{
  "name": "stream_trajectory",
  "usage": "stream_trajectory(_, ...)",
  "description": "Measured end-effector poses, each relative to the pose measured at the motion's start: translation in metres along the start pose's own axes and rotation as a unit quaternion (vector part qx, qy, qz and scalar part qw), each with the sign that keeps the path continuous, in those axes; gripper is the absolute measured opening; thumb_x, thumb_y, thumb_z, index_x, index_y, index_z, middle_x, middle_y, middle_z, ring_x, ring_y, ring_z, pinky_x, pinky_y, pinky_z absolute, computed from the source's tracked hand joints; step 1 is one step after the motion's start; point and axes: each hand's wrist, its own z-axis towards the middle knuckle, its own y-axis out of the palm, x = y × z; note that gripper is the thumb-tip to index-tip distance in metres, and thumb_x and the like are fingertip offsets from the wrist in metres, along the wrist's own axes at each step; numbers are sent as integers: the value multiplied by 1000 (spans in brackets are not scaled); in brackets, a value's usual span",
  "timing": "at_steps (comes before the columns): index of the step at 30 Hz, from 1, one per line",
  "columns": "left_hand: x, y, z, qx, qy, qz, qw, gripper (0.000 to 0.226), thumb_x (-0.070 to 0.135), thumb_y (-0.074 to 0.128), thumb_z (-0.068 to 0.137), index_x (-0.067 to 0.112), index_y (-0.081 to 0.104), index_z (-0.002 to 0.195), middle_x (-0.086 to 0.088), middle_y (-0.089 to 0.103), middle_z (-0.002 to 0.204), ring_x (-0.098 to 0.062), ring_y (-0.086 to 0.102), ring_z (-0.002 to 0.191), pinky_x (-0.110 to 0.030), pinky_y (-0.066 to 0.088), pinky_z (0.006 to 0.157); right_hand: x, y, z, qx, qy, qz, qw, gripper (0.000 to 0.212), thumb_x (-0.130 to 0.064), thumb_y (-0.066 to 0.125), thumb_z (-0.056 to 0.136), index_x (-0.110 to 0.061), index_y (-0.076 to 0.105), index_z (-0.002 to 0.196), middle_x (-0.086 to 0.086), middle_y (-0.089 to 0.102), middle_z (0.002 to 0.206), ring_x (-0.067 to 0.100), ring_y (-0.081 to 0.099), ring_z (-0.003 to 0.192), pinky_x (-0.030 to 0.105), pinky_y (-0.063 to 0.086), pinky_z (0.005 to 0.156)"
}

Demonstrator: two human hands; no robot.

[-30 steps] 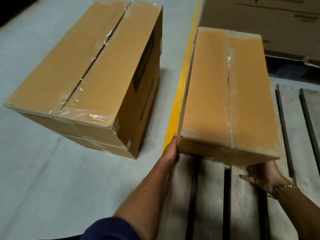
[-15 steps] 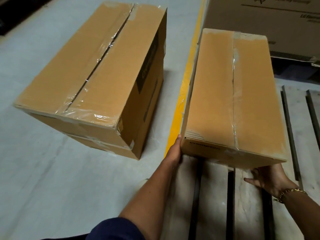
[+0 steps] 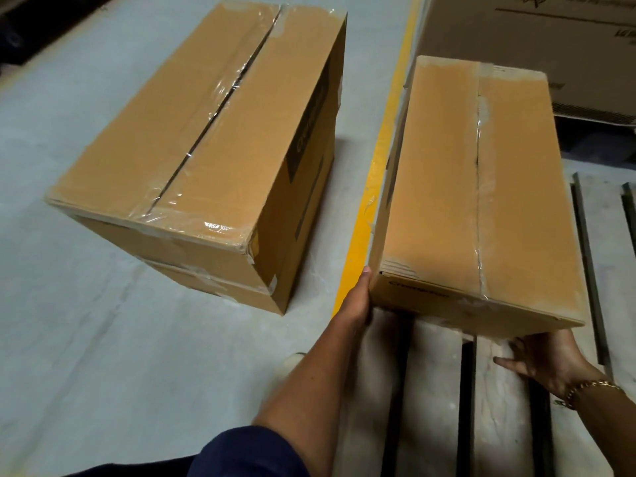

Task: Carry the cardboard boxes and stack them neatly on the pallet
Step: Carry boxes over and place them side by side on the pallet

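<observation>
Right now you have the small cardboard box between your two hands. Its top is taped shut down the middle. Your left hand lies flat on its near left corner. The fingers point straight up along the side wall and press on it, not curled round anything. Your right hand is under the near right corner. Its thumb sticks out to the side, away from the box. Its other fingers go below the box and are hidden, so I cannot tell if they are bent or straight.

The near end of the box is up in the air over the wooden pallet. The pallet's pale boards and dark gaps run just under your right fingers and on toward you. I cannot tell if the far end of the box touches the boards.

A gold bracelet sits on your right wrist, and a dark blue sleeve covers your left upper arm.

Just beside your left fingertips, on the outer side, a yellow line runs along the grey floor next to the box. Farther out, well apart from your left fingers, a bigger cardboard box stands on that floor, with tape on its top too. Past the far end of the box you hold, far from both hands, is a very big printed carton.
</observation>
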Motion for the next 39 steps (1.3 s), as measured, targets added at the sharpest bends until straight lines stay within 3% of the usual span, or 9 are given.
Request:
stream_trajectory(4, -4, -1, 2, 3, -16, -14, 1000, 64, 67, 33, 102, 25, 61, 141, -1, 64, 139, -16, 62, 109, -30, 43, 97, 1, 0, -3, 9, -3, 7, 1000, 61, -72, 38, 94, -43, 45, 147, -7, 38, 159, 25, 39, 145, 73, 38, 104)
stream_trajectory(7, -11, 1, 11, 9, -26, -25, 999, 79, 84, 41, 88, 28, 64, 138, 0, 65, 138, -21, 63, 119, -33, 47, 100, -1, 3, -9, 8, -12, 10, 1000, 54, -67, 35, 98, -43, 47, 144, -11, 42, 148, 26, 41, 140, 74, 31, 109)
stream_trajectory(10, -45, 4, 67, 25, -31, -49, 998, 114, 110, 47, 45, 42, 63, 135, 4, 61, 145, -21, 58, 130, -47, 40, 115, -1, 2, -7, 11, 2, 21, 1000, 40, -64, 35, 100, -43, 64, 118, -8, 47, 146, 28, 49, 133, 70, 31, 110)
stream_trajectory(13, -55, 2, 89, 50, -30, -40, 998, 120, 113, 40, 41, 43, 61, 137, 6, 58, 148, -23, 54, 136, -48, 36, 118, -1, 7, -6, 2, 9, 12, 1000, 42, -62, 41, 97, -44, 79, 97, -1, 56, 141, 29, 56, 129, 69, 34, 108)
stream_trajectory(17, -63, -5, 102, 55, -14, -72, 996, 120, 112, 45, 38, 44, 63, 134, 6, 61, 145, -23, 57, 133, -48, 39, 117, -1, 17, -14, 7, -5, -7, 1000, 41, -61, 32, 98, -37, 61, 114, -4, 51, 142, 27, 44, 135, 69, 31, 113)
stream_trajectory(22, -64, 0, 102, 31, 0, -109, 994, 117, 107, 54, 43, 39, 63, 138, 8, 62, 142, -17, 58, 132, -48, 38, 118, -1, 7, -9, -4, 2, -32, 999, 64, -71, 32, 86, -32, 54, 132, -1, 51, 149, 24, 42, 142, 64, 39, 110)
stream_trajectory(26, -76, 2, 121, 25, 12, -136, 990, 101, 102, 60, 51, 42, 67, 132, 9, 65, 139, -16, 59, 130, -46, 38, 118, -1, -4, -3, -6, 11, -24, 1000, 64, -65, 20, 98, -30, 46, 146, -1, 47, 153, 21, 42, 142, 60, 42, 107)
stream_trajectory(32, -71, 4, 114, 42, 11, -112, 993, 101, 104, 53, 54, 42, 66, 132, 10, 65, 137, -16, 60, 128, -46, 39, 117, -3, -2, -3, -12, 9, -17, 1000, 61, -72, 36, 88, -34, 52, 134, -3, 53, 145, 24, 41, 143, 60, 41, 106)
stream_trajectory(39, -36, 1, 60, 40, -11, -101, 994, 122, 106, 50, 44, 32, 61, 142, 4, 62, 142, -23, 58, 131, -50, 40, 116, 1, -1, 0, -12, 7, -20, 1000, 60, -69, 23, 97, -36, 46, 142, -12, 41, 153, 20, 37, 144, 62, 39, 108)
